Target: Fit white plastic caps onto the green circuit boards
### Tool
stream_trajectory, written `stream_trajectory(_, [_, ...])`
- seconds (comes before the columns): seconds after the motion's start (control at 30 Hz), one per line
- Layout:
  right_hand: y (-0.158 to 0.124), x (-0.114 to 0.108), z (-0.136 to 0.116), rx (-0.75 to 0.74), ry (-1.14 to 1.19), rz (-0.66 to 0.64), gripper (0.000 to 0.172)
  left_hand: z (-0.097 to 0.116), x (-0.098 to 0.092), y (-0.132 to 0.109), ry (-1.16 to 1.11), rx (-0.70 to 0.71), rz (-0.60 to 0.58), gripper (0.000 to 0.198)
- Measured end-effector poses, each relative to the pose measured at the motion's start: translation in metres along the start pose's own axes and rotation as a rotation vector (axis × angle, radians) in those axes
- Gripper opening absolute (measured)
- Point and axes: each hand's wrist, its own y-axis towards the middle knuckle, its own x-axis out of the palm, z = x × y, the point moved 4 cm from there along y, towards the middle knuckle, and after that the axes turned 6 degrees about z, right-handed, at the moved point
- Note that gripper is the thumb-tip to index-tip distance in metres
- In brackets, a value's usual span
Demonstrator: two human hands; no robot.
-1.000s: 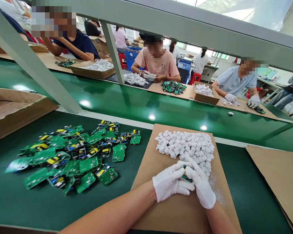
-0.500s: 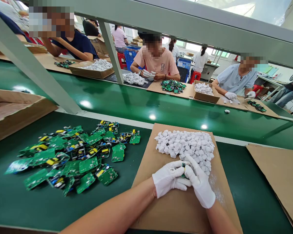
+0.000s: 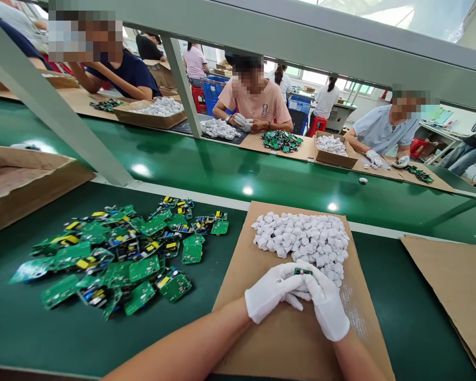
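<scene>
In white gloves, my left hand (image 3: 275, 291) and my right hand (image 3: 321, 296) meet over a cardboard sheet (image 3: 262, 344). Between their fingertips they grip a small green circuit board (image 3: 302, 271), most of it covered by the gloves. Just beyond my hands lies a heap of small white pieces (image 3: 301, 233), too small to tell exactly what they are. To the left, a loose pile of green circuit boards (image 3: 143, 267) with yellow, blue and black components is spread on the dark green bench.
An open cardboard box (image 3: 31, 174) stands at the far left, and another cardboard sheet (image 3: 456, 296) lies at right. Beyond a metal frame post (image 3: 63, 100) runs a green conveyor belt (image 3: 222, 164) carrying a small white item (image 3: 363, 181). Co-workers sit across it.
The circuit board has turned in my fingers, now showing a flat green face. Both hands stay in nearly the same place. The small white item on the belt has shifted slightly left.
</scene>
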Motion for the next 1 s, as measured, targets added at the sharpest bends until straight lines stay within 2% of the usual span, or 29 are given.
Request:
stream_trajectory(0.17, [-0.0025, 0.0016, 0.0009, 0.005, -0.01, -0.033, 0.037, 0.0008, -0.0003, 0.0001, 0.06, 0.071, 0.115, 0.033])
stream_trajectory(0.37, [0.0005, 0.0011, -0.0009, -0.014, -0.015, -0.008, 0.037, -0.0041, -0.0002, 0.0037, -0.097, 0.016, -0.043, 0.041])
stream_trajectory(0.53, [-0.0004, 0.001, -0.0003, -0.089, -0.225, 0.007, 0.039, -0.0012, 0.0014, 0.0012, -0.146, 0.052, -0.069, 0.041])
stream_trajectory(0.67, [-0.0021, 0.0009, -0.0048, -0.157, -0.339, 0.05, 0.037, 0.0041, 0.0055, -0.0015, -0.098, 0.064, -0.073, 0.029])
stream_trajectory(0.83, [-0.001, 0.0016, -0.0084, -0.199, -0.23, -0.088, 0.039, 0.0035, 0.0033, 0.0007, -0.09, 0.051, -0.032, 0.025])
stream_trajectory(0.93, [0.0004, -0.0006, -0.0053, -0.134, -0.221, -0.067, 0.036, 0.0047, 0.0062, -0.001, -0.047, 0.051, -0.078, 0.029])
stream_trajectory(1.0, [0.0006, -0.0007, -0.0035, -0.08, -0.189, -0.079, 0.036, 0.0053, 0.0074, -0.0024, 0.0, 0.036, -0.061, 0.03])
